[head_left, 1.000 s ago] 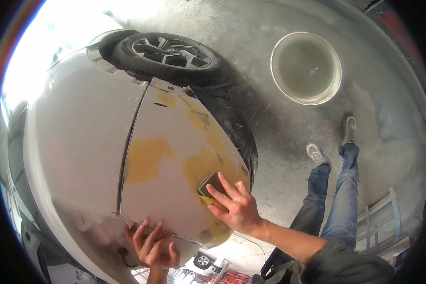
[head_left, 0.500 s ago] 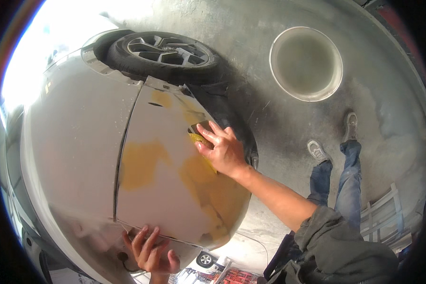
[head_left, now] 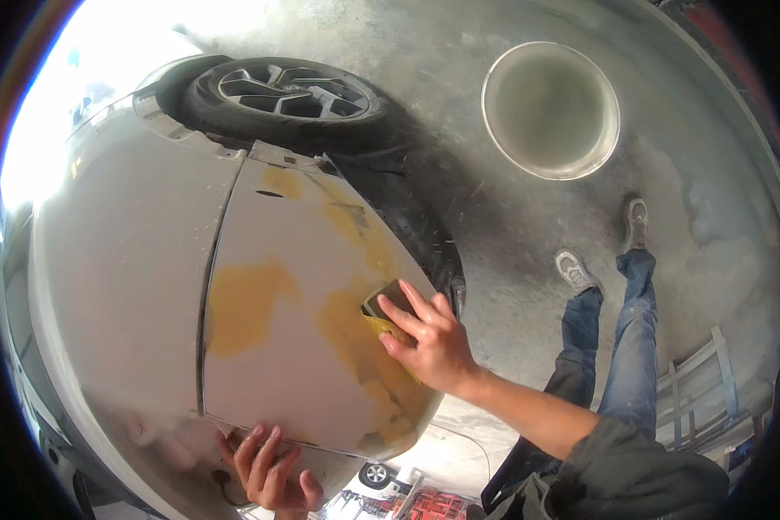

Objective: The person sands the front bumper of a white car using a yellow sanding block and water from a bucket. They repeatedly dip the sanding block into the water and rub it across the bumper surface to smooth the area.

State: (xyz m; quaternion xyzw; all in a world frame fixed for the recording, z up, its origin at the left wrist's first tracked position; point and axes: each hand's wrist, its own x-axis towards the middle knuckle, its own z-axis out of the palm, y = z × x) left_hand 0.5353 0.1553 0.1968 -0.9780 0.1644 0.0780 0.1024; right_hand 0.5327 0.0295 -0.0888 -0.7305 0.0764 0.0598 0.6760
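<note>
My right hand (head_left: 429, 338) presses a dark sanding block (head_left: 388, 299) with yellow abrasive sheet (head_left: 376, 326) against a primed car panel (head_left: 277, 347) marked with yellow-ochre patches (head_left: 244, 302), near its right side. My left hand (head_left: 269, 475) has curved, separated fingers touching the body at the panel’s lower edge, with nothing visible in them. A dark seam divides the panel from the light grey bodywork (head_left: 121, 286) to its left.
A black wheel (head_left: 238, 117) sits at the panel’s top. A round basin of cloudy water (head_left: 549, 108) stands on the concrete floor (head_left: 702, 173). My shoes and legs (head_left: 626, 347) are at right, near a metal frame (head_left: 719, 364). A cable and red shelving (head_left: 438, 504) show below.
My right hand and the block slid up the panel, then came back down toward the middle of its right side. My left hand stays at the lower edge. The view shifted slightly.
</note>
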